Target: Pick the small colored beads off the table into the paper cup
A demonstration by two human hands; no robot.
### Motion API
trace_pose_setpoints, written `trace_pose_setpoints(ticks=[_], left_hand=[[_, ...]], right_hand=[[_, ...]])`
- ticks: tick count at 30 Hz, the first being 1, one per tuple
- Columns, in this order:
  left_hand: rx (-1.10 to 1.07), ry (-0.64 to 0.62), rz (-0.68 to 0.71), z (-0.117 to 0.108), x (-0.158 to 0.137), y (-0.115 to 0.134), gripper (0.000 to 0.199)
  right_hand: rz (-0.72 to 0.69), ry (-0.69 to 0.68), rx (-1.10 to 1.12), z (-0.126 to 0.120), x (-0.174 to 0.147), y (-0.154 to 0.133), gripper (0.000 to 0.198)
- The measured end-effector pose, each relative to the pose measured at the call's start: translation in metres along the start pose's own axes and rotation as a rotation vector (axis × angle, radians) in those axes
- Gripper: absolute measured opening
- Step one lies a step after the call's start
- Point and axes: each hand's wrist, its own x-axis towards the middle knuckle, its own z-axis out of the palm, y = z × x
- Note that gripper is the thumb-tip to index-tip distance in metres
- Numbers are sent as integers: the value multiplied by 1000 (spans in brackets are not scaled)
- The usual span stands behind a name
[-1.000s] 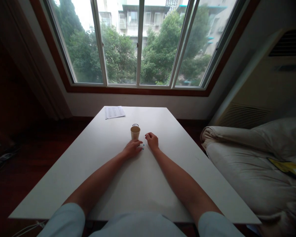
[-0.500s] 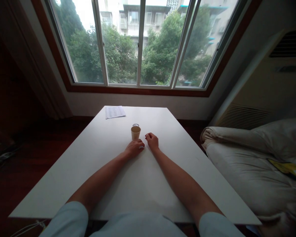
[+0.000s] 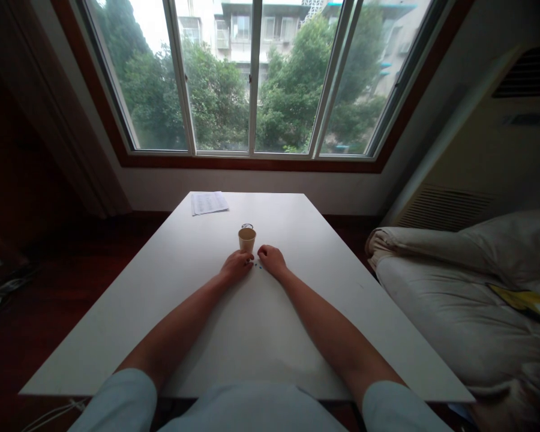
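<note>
1. Left hand (image 3: 237, 264): on the near side of the paper cup (image 3: 247, 240), fingers curled; the view does not show whether it grips anything.
2. Right hand (image 3: 272, 260): just right of the left hand, apart from it, fingers bent; grip cannot be determined.
3. Small dark pieces (image 3: 260, 267): on the white table (image 3: 261, 336), between the hands.
4. Paper cup: upright, open end up.
5. Printed sheets (image 3: 209, 203): far left table corner.

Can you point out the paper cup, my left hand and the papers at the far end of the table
Paper cup (image 3: 247, 243): head view, front of its outer wall.
Left hand (image 3: 237, 264): head view, back of the hand.
Papers (image 3: 210, 203): head view, middle of the top sheet.
</note>
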Motion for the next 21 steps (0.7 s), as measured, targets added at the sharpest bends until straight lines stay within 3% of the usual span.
trace_pose_setpoints(ticks=[6,12,16,21], left_hand=[[36,33,-50,-4,4,-12,24],[81,-23,-71,-9,6,-18,24],[28,-87,-47,-14,5,-16,23],[-19,-73,-22,-11,4,-11,22]], right_hand=[[-226,-250,-6,-18,2,2,22],[-218,-481,105,-36,0,0,25],[-258,-487,114,-34,-2,-6,27],[-357,-374,-12,-27,-1,-8,18]])
